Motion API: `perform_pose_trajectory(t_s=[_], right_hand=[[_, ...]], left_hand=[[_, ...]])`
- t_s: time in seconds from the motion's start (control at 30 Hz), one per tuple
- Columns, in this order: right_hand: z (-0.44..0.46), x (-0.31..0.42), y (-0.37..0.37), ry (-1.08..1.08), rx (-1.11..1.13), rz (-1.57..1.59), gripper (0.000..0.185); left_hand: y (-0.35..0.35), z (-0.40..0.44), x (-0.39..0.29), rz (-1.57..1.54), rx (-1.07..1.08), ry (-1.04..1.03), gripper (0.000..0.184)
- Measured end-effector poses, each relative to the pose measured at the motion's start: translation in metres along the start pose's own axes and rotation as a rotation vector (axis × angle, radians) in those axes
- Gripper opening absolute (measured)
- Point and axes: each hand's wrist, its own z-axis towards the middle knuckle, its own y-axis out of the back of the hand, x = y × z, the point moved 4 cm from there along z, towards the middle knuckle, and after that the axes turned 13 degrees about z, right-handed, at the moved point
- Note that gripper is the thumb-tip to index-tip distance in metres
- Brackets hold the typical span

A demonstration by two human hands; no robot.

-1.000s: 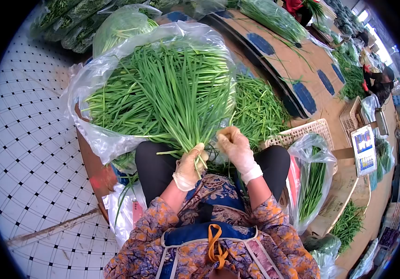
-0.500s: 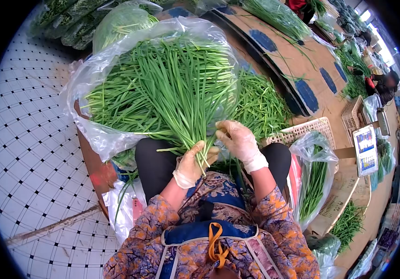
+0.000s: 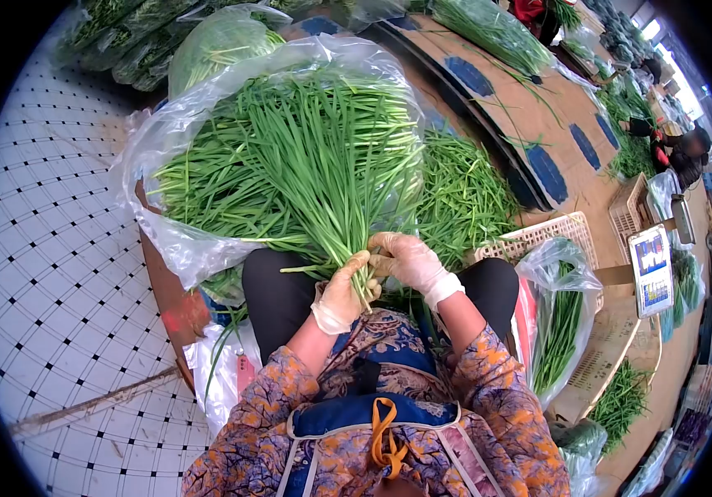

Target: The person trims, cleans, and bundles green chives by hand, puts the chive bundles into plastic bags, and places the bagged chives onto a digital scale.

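My left hand [image 3: 342, 296], in a thin pale glove, is wrapped round the stem ends of a bunch of garlic chives [image 3: 316, 182]. Long green leaves fan out from it, away from me. My right hand [image 3: 410, 263], gloved too, is pinched at the stems beside my left thumb; its fingertips are partly hidden. Behind the bunch, a heap of garlic chives [image 3: 207, 178] lies in an opened clear plastic bag [image 3: 175, 250]. More loose greens [image 3: 468, 186] lie to the right of the bag.
At right are a cream plastic basket [image 3: 575, 228], a bagged bunch of chives [image 3: 559, 331] and a scale display [image 3: 652, 269]. A curved brown table [image 3: 530, 108] runs along the back. A person [image 3: 689, 153] sits farther off at right. Tiled floor [image 3: 66, 273] lies to the left.
My right hand has moved left and in, from beside the stems to touching them near my left thumb. My left hand keeps its hold on the bunch, almost in place.
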Motion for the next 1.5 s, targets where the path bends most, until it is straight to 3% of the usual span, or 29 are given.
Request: perform_pose_trajectory(t_s=[0.03, 0.13, 0.23, 0.33, 0.4, 0.5, 0.63, 0.8, 0.9, 0.97, 1.0, 1.03, 1.1, 1.17, 1.23, 1.27, 1.37, 1.43, 1.5], right_hand=[[0.001, -0.004, -0.004, 0.001, 0.002, 0.0, 0.025], [-0.003, 0.006, -0.015, 0.427, -0.072, -0.441, 0.013], [-0.008, 0.009, -0.019, 0.35, -0.072, -0.727, 0.014], [-0.018, 0.011, -0.021, 0.437, -0.175, -0.852, 0.01], [-0.027, 0.017, -0.021, 0.482, -0.284, -0.916, 0.008], [-0.031, 0.012, -0.025, 0.418, -0.287, -0.994, 0.007], [-0.032, 0.004, -0.022, 0.408, -0.286, -0.982, 0.006], [-0.041, -0.001, -0.004, 0.384, -0.301, -1.049, 0.005], [-0.044, -0.038, 0.024, 0.227, -0.272, -1.209, 0.006], [-0.039, -0.06, 0.053, 0.015, -0.335, -1.076, 0.008], [-0.036, -0.063, 0.064, 0.015, -0.276, -0.982, 0.023], [-0.029, -0.053, 0.063, 0.015, -0.279, -0.982, 0.023], [-0.014, -0.043, 0.047, -0.112, -0.24, 0.086, 0.046], [0.006, -0.042, 0.015, 0.032, -0.357, 0.055, 0.062], [0.0, 0.013, -0.005, -0.08, -0.226, 0.562, 0.059], [0.015, -0.003, -0.013, 0.218, -0.367, 0.548, 0.059], [0.009, 0.011, -0.021, 0.062, -0.365, 0.664, 0.056], [0.014, 0.001, -0.021, 0.021, -0.329, 0.594, 0.061], [0.021, -0.007, -0.015, 0.082, -0.451, 0.178, 0.066]], left_hand=[[0.001, 0.001, 0.0, 0.025, -0.001, -0.005, 0.014], [0.003, 0.006, 0.002, 0.138, 0.01, -0.06, 0.022], [0.007, 0.009, 0.002, 0.191, 0.024, -0.11, 0.026], [0.002, 0.011, 0.006, 0.26, -0.045, -0.148, 0.026], [0.001, 0.013, 0.008, 0.216, -0.227, -0.175, 0.02], [0.007, 0.019, 0.009, 0.305, -0.116, -0.184, 0.024], [0.004, 0.028, 0.011, 0.349, -0.232, -0.229, 0.018], [-0.003, 0.024, 0.0, 0.342, -0.216, -0.249, 0.014], [-0.002, 0.015, -0.01, 0.291, -0.16, -0.255, 0.012], [-0.008, 0.009, -0.01, 0.195, -0.032, -0.217, 0.011], [-0.007, 0.008, -0.008, 0.209, -0.037, -0.214, 0.012], [-0.006, 0.009, -0.005, 0.211, -0.035, -0.214, 0.012], [-0.002, 0.009, 0.0, 0.399, -0.131, -0.225, 0.014], [-0.011, 0.006, 0.004, 0.45, -0.16, -0.249, 0.015], [-0.014, 0.002, 0.001, 0.475, -0.175, -0.353, 0.021], [-0.015, -0.001, -0.002, 0.51, -0.162, -0.4, 0.023], [-0.011, -0.012, -0.007, 0.452, -0.076, -0.455, 0.024], [-0.002, -0.011, -0.004, 0.583, -0.088, -0.389, 0.029], [0.005, -0.004, 0.007, 0.198, -0.173, -0.291, 0.036]])
